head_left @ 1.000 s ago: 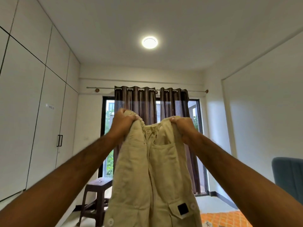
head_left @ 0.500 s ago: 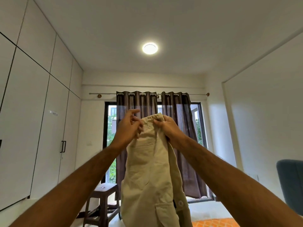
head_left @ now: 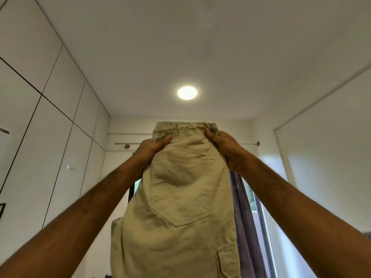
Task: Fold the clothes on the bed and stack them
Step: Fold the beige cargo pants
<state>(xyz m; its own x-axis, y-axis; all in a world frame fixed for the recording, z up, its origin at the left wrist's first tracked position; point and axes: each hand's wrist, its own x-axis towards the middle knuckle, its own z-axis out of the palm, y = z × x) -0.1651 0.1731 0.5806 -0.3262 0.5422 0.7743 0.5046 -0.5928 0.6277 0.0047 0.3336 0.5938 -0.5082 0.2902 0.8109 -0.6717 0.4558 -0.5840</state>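
Khaki cotton trousers (head_left: pixel 180 197) now raised higher, flat, left hand (head_left: pixel 149 150) and right hand (head_left: pixel 226 148) fingers pinching gathered elastic waistband

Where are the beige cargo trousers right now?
Centre of the head view: beige cotton cargo trousers hang in the air, waistband gripped by left hand and right hand.

Beige cargo trousers (head_left: pixel 180 197) aloft by the waistband, left hand (head_left: pixel 149 150) and right hand (head_left: pixel 226 149) gripping.

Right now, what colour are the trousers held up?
Plain khaki beige trousers, no pattern; head view shows them.
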